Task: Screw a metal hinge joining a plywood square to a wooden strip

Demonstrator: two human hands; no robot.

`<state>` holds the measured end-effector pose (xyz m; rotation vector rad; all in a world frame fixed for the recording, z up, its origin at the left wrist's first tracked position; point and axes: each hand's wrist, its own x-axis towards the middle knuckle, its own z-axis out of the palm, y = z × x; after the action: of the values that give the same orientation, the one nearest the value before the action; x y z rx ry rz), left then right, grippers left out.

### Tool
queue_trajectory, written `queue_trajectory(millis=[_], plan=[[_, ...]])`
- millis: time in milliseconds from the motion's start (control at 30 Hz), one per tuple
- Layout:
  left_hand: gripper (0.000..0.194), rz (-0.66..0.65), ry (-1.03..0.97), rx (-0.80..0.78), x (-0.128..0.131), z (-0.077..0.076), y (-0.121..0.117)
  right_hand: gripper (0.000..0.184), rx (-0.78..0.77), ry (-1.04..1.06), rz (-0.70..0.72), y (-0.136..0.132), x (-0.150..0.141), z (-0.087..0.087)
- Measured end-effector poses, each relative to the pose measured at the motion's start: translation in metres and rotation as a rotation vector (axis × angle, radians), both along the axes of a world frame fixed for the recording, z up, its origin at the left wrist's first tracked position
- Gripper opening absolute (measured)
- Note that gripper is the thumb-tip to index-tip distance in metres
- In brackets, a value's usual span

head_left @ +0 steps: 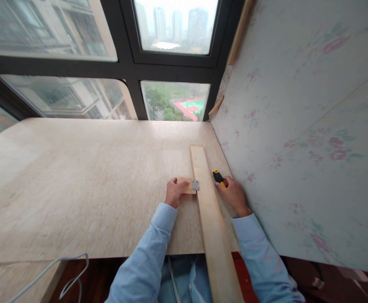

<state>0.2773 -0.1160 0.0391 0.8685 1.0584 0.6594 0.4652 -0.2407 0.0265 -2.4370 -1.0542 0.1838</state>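
Left hand (pixel 173 192) pins a small block (pixel 185 185) beside the hinge (pixel 196 184); right hand (pixel 233 193) grips, apparently, a screwdriver (pixel 218 176). The plank (pixel 211 214) overhangs the counter (pixel 76 181) edge and could tip.

the long wooden plank (pixel 214 227) runs off the bottom edge, so its near end is not seen. the right hand (pixel 233 194) covers most of the yellow and black tool (pixel 218 176); only its tip shows, too little to tell what kind it is. the left hand (pixel 174 192) hides part of the small wood block (pixel 187 185). the hinge (pixel 196 185) is too small to make out its screws. a white cable (pixel 45 271) leaves the bottom edge.
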Motion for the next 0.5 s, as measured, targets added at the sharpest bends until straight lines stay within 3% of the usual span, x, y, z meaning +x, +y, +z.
queue_trajectory(millis=[167,333,500], plan=[[0.027,0.002,-0.047,-0.004,-0.006,0.001,-0.002,0.032,0.010,0.010,0.004,-0.001,0.000,0.000],[0.021,0.030,-0.031,0.029,-0.007,0.015,-0.009,0.033,0.009,0.012,0.004,-0.001,0.000,0.000],[0.025,-0.064,-0.053,0.266,-0.002,0.030,-0.028,0.031,0.022,0.023,0.004,-0.001,-0.001,0.001]])
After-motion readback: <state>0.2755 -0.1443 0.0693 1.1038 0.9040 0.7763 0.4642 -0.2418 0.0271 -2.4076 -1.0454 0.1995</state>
